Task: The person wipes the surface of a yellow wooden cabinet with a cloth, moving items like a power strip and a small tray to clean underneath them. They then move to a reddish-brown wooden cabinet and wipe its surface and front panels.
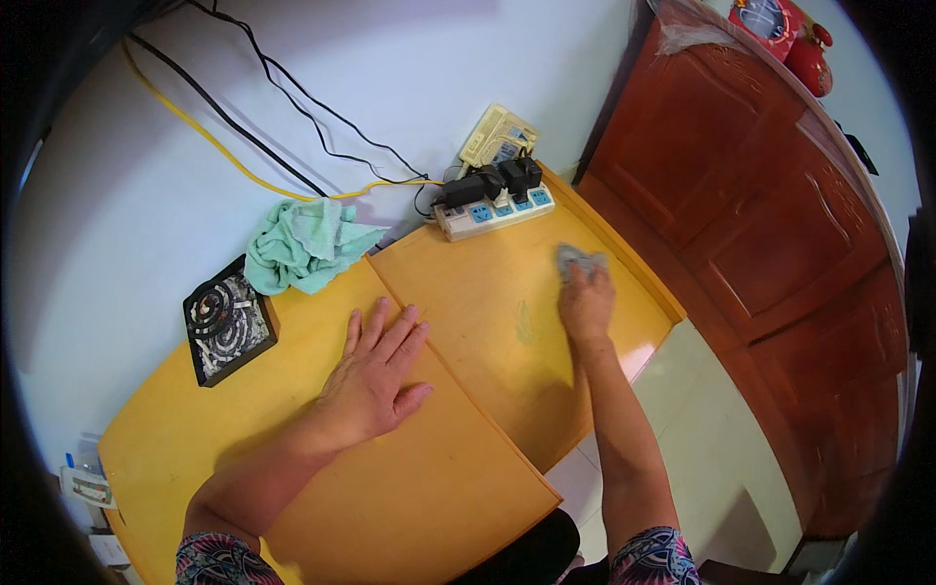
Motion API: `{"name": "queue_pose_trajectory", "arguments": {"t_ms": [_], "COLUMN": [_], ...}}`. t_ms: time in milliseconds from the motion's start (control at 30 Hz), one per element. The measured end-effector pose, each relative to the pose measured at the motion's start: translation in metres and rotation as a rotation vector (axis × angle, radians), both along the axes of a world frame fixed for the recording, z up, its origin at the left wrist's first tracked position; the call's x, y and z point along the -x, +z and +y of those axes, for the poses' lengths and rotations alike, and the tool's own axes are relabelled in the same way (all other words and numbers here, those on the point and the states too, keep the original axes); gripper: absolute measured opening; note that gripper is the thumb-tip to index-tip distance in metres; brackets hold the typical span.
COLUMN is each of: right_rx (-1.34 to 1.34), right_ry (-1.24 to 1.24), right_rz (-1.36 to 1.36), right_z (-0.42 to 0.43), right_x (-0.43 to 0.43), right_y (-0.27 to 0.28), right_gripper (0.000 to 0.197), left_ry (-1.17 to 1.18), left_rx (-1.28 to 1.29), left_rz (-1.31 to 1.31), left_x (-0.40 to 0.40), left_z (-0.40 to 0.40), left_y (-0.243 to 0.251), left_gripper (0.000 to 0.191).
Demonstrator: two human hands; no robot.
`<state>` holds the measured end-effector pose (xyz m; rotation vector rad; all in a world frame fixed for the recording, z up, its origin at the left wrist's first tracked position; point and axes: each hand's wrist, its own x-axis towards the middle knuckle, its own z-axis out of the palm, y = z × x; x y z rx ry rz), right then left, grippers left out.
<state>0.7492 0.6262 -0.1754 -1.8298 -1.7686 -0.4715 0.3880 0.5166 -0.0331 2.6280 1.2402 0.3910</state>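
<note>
My right hand (588, 303) presses a bunched grey cloth (580, 259) onto the lower section of a yellow wooden desk (468, 292), near its raised right edge. A faint greenish smudge (524, 322) marks the surface to the left of that hand. My left hand (378, 376) rests palm down with fingers spread on the higher desktop (409, 497), its fingertips by the step between the two levels. A crumpled mint-green towel (303, 245) lies beyond my left hand, against the wall.
A black ashtray-like box (230, 322) holds ash, butts and a mosquito coil. At the back sits a white power strip (497, 212) with black adapters, beside a beige box (499, 135). Cables (241, 157) run along the wall. Reddish wooden cabinet doors (760, 219) stand to the right.
</note>
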Motion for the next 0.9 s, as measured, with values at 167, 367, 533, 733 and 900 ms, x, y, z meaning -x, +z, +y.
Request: {"name": "queue_pose_trajectory", "arguments": {"t_ms": [167,367,533,733,900], "right_rx": [0.033,0.195,0.240,0.215,0.172], "right_ry": [0.285,1.096,0.386,0.039,-0.006], "right_rz": [0.095,-0.092,0.104,0.077,0.133], "right_z": [-0.030,-0.046,0.045,0.078,0.010], "right_x": [0.045,0.121,0.028,-0.016,-0.058], "right_y": [0.006,0.017,-0.001,0.005,0.006], "right_gripper": [0.044,0.033,0.035,0.034,0.035], "left_ry": [0.004,0.009,0.029,0.017,0.021], "left_rx": [-0.009,0.040,0.060,0.048,0.026], "left_rz": [0.030,0.057,0.084,0.061,0.043], "left_x": [-0.003,-0.003,-0.005,-0.006,-0.003], "left_z": [0.001,0.001,0.001,0.000,-0.003], "left_y": [-0.001,0.007,0.009,0.010,0.010], "left_gripper": [0.073,0.071,0.071,0.069,0.069]}}
